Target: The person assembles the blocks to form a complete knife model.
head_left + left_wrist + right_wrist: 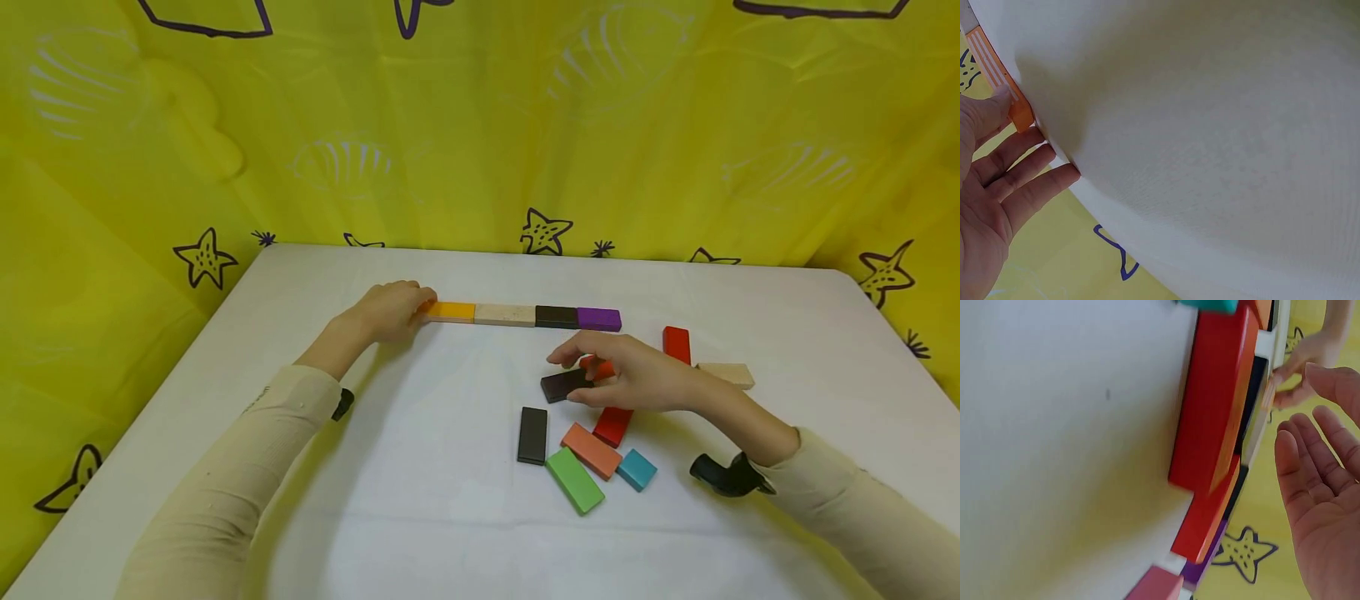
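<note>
My left hand (393, 310) is at the left end of a row of blocks and pinches the orange block (453, 312). In the left wrist view the thumb lies on that block (997, 75), while the other fingers spread past its end. Rightward in the row come a beige block (505, 315), a black block (557, 317) and a purple block (599, 319), end to end. Over the loose blocks hovers my right hand (637, 375), fingers loosely bent and nothing in them. Beneath it are a black block (564, 386) and a red block (598, 367), both partly hidden.
Nearer on the white table (420, 500) lie another black block (532, 435), a coral block (592, 451), a green block (575, 481), a blue block (637, 469) and a red block (612, 427). Another red block (677, 345) and a beige block (731, 375) lie farther right.
</note>
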Action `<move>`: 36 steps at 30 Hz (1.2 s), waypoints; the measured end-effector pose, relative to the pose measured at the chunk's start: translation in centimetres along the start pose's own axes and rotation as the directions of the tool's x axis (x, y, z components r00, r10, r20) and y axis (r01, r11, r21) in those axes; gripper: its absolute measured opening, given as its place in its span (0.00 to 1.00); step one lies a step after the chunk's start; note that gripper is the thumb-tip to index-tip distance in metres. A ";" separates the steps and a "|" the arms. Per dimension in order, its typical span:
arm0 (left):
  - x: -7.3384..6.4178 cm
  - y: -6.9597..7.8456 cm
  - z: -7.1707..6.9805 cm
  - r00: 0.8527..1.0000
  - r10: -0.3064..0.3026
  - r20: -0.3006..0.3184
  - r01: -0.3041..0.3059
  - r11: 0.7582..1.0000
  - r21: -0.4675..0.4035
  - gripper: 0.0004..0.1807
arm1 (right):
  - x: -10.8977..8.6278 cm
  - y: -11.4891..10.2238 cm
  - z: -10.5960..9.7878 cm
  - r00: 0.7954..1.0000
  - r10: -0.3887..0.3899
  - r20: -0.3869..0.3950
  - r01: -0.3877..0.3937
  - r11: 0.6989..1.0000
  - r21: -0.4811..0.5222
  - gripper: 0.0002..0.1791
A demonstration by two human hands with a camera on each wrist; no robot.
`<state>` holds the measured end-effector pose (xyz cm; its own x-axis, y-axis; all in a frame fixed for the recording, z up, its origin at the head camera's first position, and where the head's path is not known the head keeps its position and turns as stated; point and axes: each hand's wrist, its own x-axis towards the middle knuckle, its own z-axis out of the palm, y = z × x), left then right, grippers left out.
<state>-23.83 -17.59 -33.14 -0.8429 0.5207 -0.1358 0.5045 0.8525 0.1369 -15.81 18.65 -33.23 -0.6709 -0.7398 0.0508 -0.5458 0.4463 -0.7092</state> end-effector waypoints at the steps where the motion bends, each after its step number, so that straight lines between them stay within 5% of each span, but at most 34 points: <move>1: 0.0 0.0 0.0 1.000 0.001 0.000 -0.001 1.000 0.001 0.17 | 0.0 -0.1 0.2 1.000 0.000 0.017 0.000 1.000 0.012 0.24; 18: 0.1 -0.2 0.1 1.000 0.009 -0.014 -0.009 1.000 -0.001 0.17 | 0.8 -1.4 3.0 0.981 -0.017 0.194 -0.001 0.996 0.090 0.19; 36: -0.1 -0.1 0.0 0.999 0.025 -0.027 -0.025 1.000 -0.002 0.16 | 1.2 -1.8 4.0 0.979 -0.002 0.206 -0.012 0.998 0.068 0.20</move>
<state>-23.83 -17.75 -33.19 -0.8346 0.5405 -0.1060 0.5252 0.8389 0.1426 -13.62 14.94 -34.77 -0.5517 -0.8288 -0.0935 -0.5023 0.4197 -0.7560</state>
